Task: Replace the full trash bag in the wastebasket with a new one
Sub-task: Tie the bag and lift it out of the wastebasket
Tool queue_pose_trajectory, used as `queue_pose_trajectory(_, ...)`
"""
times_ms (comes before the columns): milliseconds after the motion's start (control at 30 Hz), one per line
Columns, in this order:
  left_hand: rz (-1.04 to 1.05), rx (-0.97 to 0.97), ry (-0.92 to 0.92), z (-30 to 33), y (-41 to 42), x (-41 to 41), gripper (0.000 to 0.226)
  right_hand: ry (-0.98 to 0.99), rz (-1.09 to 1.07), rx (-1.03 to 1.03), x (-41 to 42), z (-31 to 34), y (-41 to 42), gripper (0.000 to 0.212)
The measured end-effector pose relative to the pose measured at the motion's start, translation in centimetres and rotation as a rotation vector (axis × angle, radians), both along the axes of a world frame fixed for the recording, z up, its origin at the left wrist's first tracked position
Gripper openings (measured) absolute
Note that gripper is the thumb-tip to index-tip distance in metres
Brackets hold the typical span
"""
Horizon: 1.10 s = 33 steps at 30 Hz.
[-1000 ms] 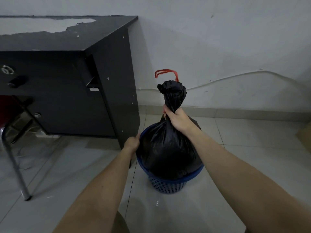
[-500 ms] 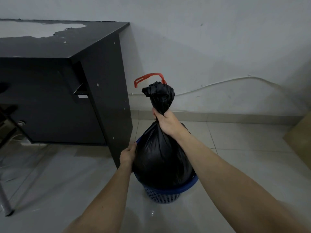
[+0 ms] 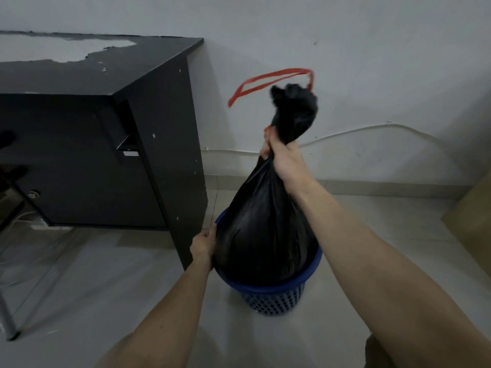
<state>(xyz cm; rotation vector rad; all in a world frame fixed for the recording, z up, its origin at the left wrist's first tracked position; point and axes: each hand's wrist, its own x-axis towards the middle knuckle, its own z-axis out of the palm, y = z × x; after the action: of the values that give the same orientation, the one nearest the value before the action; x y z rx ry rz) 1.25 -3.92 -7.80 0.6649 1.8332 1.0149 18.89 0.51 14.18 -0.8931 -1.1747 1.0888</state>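
A full black trash bag [image 3: 263, 235] bulges out of a blue perforated wastebasket [image 3: 273, 298] standing on the tiled floor. Its neck is gathered, and a red drawstring loop [image 3: 268, 82] sticks out above the bunched top. My right hand [image 3: 283, 162] is closed around the neck and holds the bag up, so its lower part still sits inside the basket. My left hand [image 3: 203, 247] grips the basket's rim on the left side. The bottom of the bag is hidden by the basket.
A black desk [image 3: 106, 144] stands close to the left of the basket, its side panel almost touching my left hand. A white cable [image 3: 372, 128] runs along the wall behind. A cardboard piece [image 3: 475, 208] leans at the right edge. A metal chair leg [image 3: 6, 317] is at lower left.
My right hand has lifted the bag higher out of the basket, stretching its neck. The red loop has swung out to the left. My left hand has stayed on the rim.
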Motion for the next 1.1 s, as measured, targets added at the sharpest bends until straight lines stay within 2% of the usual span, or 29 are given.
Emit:
queue_pose_trajectory(67,0.016,-0.02,-0.043,-0.4,-0.3,-0.1,0.037,0.105,-0.042,0.028,1.6,1.0,1.0,0.031)
queue_pose_trajectory(133,0.014,-0.024,-0.096,-0.8,-0.4,-0.4,0.026,0.07,-0.044,0.057,2.8,2.1,1.6,0.031)
queue_pose_trajectory(200,0.04,-0.036,-0.114,-1.0,-0.6,-0.6,0.025,0.011,-0.026,0.062,3.2,2.7,1.9,0.031)
queue_pose_trajectory(267,0.058,-0.039,-0.085,-0.8,-0.5,-0.8,0.026,0.029,-0.021,0.064,3.0,3.1,1.9,0.031)
queue_pose_trajectory(400,-0.038,-0.035,0.089,0.2,0.0,-1.6,0.046,0.389,-0.051,0.028,3.8,4.7,2.2,0.034)
queue_pose_trajectory(467,-0.065,-0.047,0.166,0.5,0.3,-2.1,0.055,0.488,-0.032,0.022,4.2,5.3,2.4,0.035)
queue_pose_trajectory(633,-0.086,-0.025,0.175,1.1,1.0,-2.3,0.055,0.553,-0.043,0.069,5.1,6.9,2.5,0.034)
queue_pose_trajectory(700,-0.031,0.003,0.096,1.3,0.9,-2.3,0.05,0.617,-0.087,0.079,6.4,7.5,2.7,0.034)
queue_pose_trajectory(867,-0.013,0.099,-0.151,1.5,0.4,-2.1,0.022,0.557,-0.072,0.054,7.2,9.1,2.1,0.038)
queue_pose_trajectory(933,-0.078,0.074,-0.175,2.2,0.5,-2.3,0.018,0.515,-0.082,0.083,6.3,10.4,1.7,0.039)
queue_pose_trajectory(1000,-0.159,-0.004,-0.151,2.6,0.5,-2.5,0.024,0.39,-0.096,0.077,5.2,11.2,1.2,0.037)
queue_pose_trajectory(1100,-0.256,-0.139,-0.132,2.9,0.4,-3.1,0.052,0.114,-0.08,0.065,3.2,11.0,0.4,0.034)
